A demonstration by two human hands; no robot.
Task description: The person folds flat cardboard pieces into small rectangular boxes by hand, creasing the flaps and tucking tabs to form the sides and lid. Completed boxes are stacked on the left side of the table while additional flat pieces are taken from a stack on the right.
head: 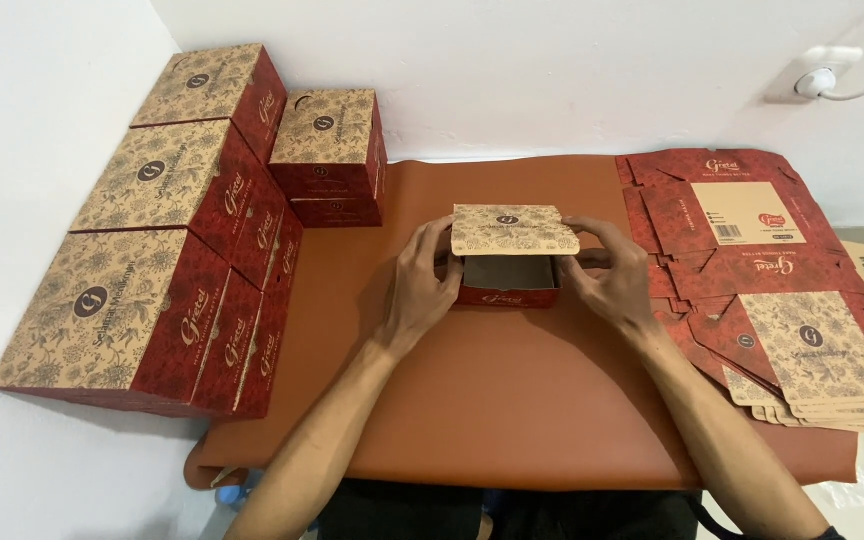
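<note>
A small red cardboard box (pixel 508 296) with a tan floral lid stands on the brown leather-like mat (pixel 512 400) in the middle. Its lid (pixel 512 230) is half raised, so the dark inside shows. My left hand (pixel 422 285) grips the box's left side with the thumb near the lid's edge. My right hand (pixel 612 275) holds the right side, fingers on the lid's right corner.
Stacks of finished red and tan boxes (pixel 167 240) stand along the left wall, with two more (pixel 332 155) behind. A pile of flat unfolded box blanks (pixel 762 290) lies at the right. A wall socket (pixel 817 80) with a cable sits at the upper right.
</note>
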